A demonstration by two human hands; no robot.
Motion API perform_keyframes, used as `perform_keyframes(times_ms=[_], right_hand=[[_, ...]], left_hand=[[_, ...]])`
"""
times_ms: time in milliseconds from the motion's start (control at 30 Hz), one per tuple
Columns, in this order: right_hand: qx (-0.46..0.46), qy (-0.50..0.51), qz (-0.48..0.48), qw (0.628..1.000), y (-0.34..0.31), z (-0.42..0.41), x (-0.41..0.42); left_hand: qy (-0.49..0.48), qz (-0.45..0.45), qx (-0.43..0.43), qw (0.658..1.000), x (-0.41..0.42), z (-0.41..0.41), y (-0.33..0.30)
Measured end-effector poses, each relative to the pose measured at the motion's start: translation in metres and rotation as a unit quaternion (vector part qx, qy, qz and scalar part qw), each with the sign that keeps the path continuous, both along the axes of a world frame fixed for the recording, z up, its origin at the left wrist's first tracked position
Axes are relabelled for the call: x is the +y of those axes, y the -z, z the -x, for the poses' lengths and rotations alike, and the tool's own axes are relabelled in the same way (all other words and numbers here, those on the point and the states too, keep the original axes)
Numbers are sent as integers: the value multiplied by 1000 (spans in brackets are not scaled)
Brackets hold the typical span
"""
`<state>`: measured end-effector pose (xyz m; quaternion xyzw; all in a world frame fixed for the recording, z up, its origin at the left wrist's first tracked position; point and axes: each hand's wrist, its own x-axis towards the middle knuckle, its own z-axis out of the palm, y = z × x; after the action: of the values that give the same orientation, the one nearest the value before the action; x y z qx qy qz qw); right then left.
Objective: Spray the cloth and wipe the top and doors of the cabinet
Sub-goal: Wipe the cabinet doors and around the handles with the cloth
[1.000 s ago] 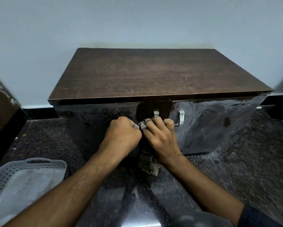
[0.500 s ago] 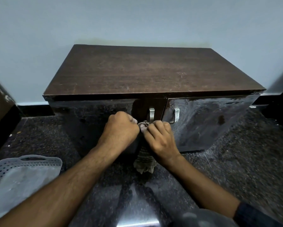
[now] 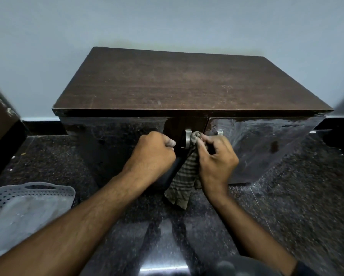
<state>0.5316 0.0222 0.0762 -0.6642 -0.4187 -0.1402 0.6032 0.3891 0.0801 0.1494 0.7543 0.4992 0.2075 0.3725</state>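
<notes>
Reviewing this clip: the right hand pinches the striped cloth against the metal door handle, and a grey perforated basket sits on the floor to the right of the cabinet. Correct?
Not quite. In the head view the basket sits left of the cabinet, not right. The right hand does pinch the cloth at the handle.

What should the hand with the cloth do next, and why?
Probably slide the cloth down along the left door's handle. The right hand pinches the cloth's bunched top against that handle, and the rest hangs below, so a short downward rub looks like the natural next wipe.

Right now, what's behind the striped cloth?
The striped cloth hangs over the dark cabinet door, beside the metal handle. The right hand pinches it; the door surface behind is hidden.
</notes>
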Motion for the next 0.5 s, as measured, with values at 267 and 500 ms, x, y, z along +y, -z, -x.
perform_keyframes(times_ms=[267,500], right_hand=[[-22,-7,81,996,-7,3,-5],[-78,-8,178,981,-11,3,-5]], left_hand=[[-1,-19,5,1000,-3,-4,-1],[-2,-17,5,1000,-2,-3,0]])
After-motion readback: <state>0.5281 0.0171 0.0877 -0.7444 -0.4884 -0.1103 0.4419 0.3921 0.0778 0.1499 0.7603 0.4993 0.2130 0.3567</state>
